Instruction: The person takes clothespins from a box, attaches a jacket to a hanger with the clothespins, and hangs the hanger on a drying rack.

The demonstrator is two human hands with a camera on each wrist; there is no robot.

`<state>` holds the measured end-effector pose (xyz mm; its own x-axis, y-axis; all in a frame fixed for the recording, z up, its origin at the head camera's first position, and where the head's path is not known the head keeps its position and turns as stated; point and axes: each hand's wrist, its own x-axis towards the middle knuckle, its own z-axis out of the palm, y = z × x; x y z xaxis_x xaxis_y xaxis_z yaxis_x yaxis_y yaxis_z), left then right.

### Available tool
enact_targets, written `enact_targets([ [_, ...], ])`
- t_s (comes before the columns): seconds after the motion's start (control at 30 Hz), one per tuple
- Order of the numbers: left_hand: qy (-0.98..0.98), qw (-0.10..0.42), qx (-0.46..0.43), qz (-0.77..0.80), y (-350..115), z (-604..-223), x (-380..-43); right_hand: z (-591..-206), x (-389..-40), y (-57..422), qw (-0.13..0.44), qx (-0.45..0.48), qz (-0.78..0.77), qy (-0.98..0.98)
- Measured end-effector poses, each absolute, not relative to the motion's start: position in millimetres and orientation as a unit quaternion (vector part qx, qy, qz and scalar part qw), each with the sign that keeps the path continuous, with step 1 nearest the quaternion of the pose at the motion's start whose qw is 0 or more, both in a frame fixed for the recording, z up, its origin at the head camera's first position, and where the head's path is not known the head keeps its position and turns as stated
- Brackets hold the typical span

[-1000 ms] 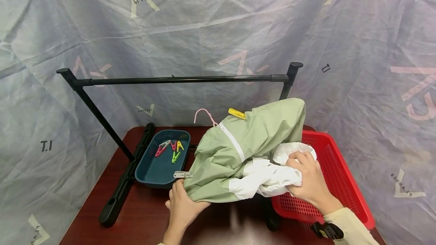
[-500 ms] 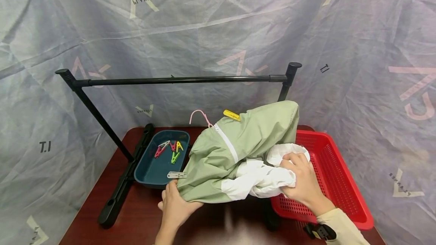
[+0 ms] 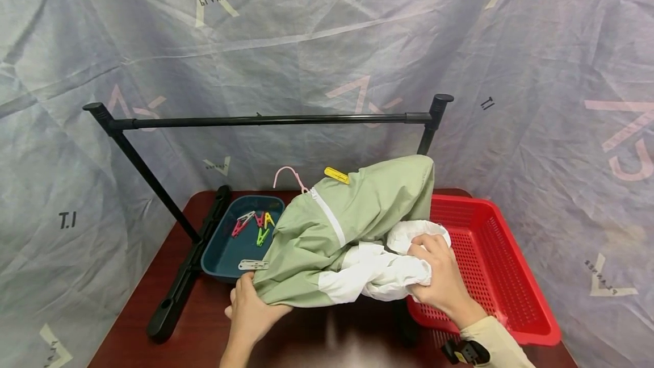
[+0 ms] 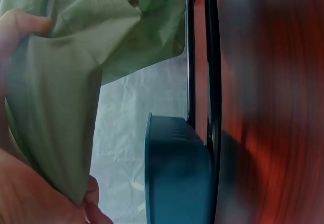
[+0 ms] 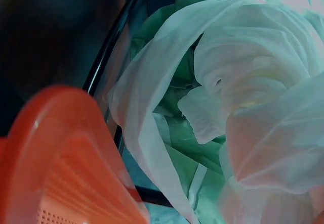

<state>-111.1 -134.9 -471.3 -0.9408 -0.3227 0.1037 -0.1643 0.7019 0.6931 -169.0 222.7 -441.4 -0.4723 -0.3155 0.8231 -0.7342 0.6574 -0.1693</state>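
A green and white jacket (image 3: 298,243) with a white zip hangs between both hands, tilted, above the table. My left hand (image 3: 252,308) grips its lower left edge; in the left wrist view the thumb presses on the green cloth (image 4: 66,82). My right hand (image 3: 439,271) holds the bunched white part (image 3: 393,271) at the right, which fills much of the right wrist view as loose white folds (image 5: 253,72). A pink hanger hook (image 3: 288,172) sticks out at the collar. A yellow clothespin (image 3: 336,175) and a white clothespin (image 3: 252,264) are clipped to the jacket's edges.
Behind the jacket stands a black clothes rack (image 3: 265,120). At left, a blue tray (image 3: 217,260) holds several coloured clothespins (image 3: 261,236). A red perforated basket (image 3: 511,277) sits at the right of the dark red table (image 3: 179,300).
Both hands have moved left together with the jacket, carrying the hanger hook and both clothespins along. The white clothespin now overlaps the tray in the head view; more of the basket shows.
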Motion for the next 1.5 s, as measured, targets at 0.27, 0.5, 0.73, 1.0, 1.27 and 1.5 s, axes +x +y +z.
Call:
enact_targets([
  [0.27, -0.917, 0.083, 0.15, -0.361, -148, -468, -109, -446, -168, 209, 0.396, 0.321, 0.278, -0.814],
  [0.5, -0.914, 0.081, 0.158, -0.365, -158, -468, -107, -452, -167, 197, 0.386, 0.317, 0.294, -0.815],
  [0.73, -0.911, 0.079, 0.168, -0.369, -164, -467, -107, -456, -167, 188, 0.385, 0.313, 0.288, -0.819],
  [1.0, -0.907, 0.075, 0.184, -0.372, -171, -466, -107, -464, -162, 176, 0.365, 0.298, 0.284, -0.835],
  [1.27, -0.908, 0.099, 0.188, -0.361, -175, -466, -108, -475, -160, 164, 0.352, 0.287, 0.28, -0.846],
  [1.5, -0.908, 0.095, 0.19, -0.361, -178, -465, -108, -487, -159, 153, 0.347, 0.283, 0.279, -0.849],
])
